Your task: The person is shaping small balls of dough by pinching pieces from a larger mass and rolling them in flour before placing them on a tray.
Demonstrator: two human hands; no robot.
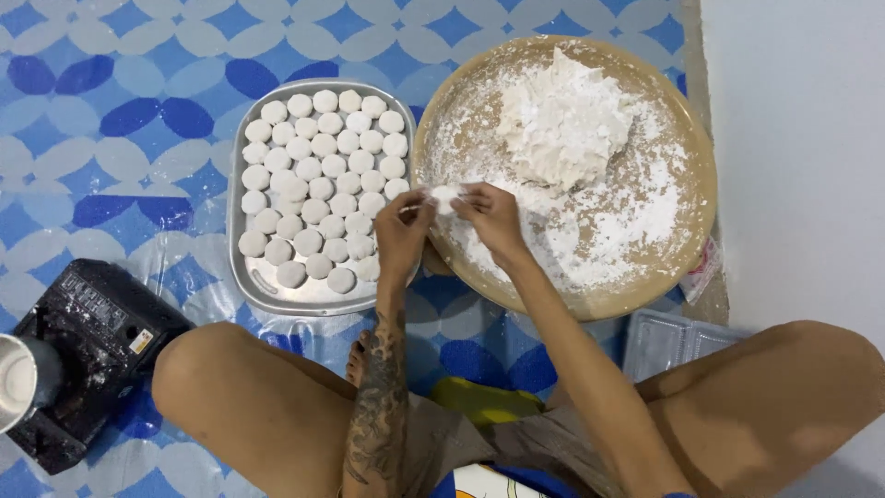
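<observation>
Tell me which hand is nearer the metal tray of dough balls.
Left. The left hand hovers over the metal tray's right edge, pinching the small dough piece; the right hand is farther right, over the round floured tray.

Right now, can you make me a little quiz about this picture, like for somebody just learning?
1. True or false: the metal tray with the white dough balls lies to the left of the round tan tray.
2. What do the left hand and the right hand hold between them?
A. a spoon
B. a small piece of white dough
C. a cup
3. Fill in: the big lump of dough sits on the round tray in a layer of white ____.

Key
1. True
2. B
3. flour
</observation>
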